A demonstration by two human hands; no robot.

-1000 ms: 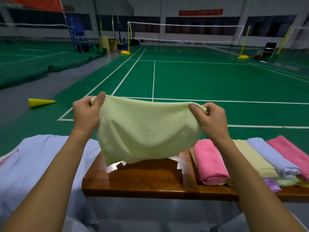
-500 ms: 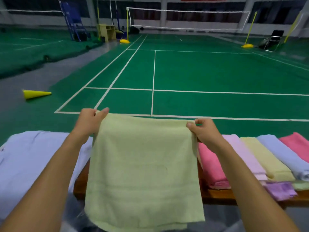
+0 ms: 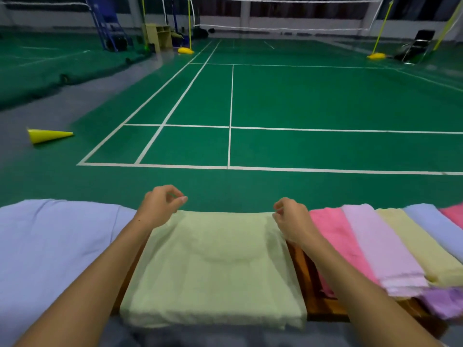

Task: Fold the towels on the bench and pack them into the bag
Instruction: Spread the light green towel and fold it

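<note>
Two grips were seen above the far corners of the pale green towel, which was laid flat on the counter. Left grip and right grip were loosely curled, nothing pinched. Folded towels were stacked right of the right grip.

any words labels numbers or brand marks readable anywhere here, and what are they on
None can be read in this view.
The light green towel on the bench shows no tag or print.
The folded towels to its right show no labels.
The yellow cone on the floor is plain.
</note>
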